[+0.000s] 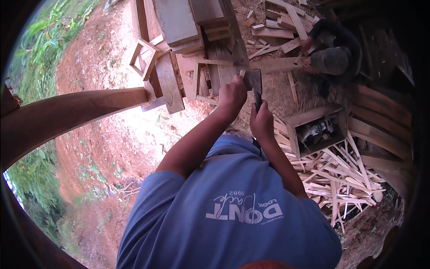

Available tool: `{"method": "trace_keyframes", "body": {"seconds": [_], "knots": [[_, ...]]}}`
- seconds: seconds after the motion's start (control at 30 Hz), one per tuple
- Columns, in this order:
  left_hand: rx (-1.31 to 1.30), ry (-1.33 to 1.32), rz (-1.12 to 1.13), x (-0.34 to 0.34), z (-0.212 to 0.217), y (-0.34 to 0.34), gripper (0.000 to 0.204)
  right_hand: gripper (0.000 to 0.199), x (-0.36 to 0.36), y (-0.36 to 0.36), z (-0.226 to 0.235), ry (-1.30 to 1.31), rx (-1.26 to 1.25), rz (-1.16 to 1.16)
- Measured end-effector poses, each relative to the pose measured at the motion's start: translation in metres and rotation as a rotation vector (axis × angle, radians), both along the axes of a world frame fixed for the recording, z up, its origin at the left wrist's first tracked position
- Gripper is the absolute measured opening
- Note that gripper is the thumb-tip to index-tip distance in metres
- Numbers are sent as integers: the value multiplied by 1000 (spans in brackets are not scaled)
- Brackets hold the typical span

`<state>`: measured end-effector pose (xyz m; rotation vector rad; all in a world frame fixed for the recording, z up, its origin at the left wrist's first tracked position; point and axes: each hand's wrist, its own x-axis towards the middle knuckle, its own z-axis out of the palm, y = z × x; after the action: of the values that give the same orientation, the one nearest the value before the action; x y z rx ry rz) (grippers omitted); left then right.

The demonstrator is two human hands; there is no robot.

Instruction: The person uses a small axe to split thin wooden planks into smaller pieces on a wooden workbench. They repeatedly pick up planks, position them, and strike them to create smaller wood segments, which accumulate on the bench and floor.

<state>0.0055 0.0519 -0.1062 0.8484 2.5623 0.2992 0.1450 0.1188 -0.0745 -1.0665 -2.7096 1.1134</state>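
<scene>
My left hand [232, 97] is closed around a short, pale wood piece [242, 74], whose end sticks up past the fingers. Just to its right, my right hand [263, 120] grips the dark handle of a hatchet [254, 81] with a broad, dark blade. The blade is close beside the wood piece; whether they touch I cannot tell. Both hands are over the near end of a wooden bench [235, 49]. A wooden frame [197, 77] rests left of my left hand, near a flat board [170, 85]. My fingers hide most of the wood piece.
Wooden boxes [175, 22] are at the far end. At upper right a person in a cap [331, 60] bends over a plank [280, 65]. To the right is a wooden crate [309, 117] holding a machine, above piled offcuts [336, 177]. A curved beam [80, 110] crosses on the left.
</scene>
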Motion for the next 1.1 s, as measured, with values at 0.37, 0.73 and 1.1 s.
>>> {"method": "trace_keyframes", "body": {"seconds": [0.37, 0.73, 1.1], "knots": [[43, 60, 27, 2, -6, -1, 15, 28, -1, 0, 17, -25, -43, -19], [51, 148, -42, 3, -12, -3, 16, 24, 14, 2, 13, 5, -50, -63], [82, -106, 27, 6, 83, -49, 26, 30, 74, 18, 17, 60, -239, -203]]}}
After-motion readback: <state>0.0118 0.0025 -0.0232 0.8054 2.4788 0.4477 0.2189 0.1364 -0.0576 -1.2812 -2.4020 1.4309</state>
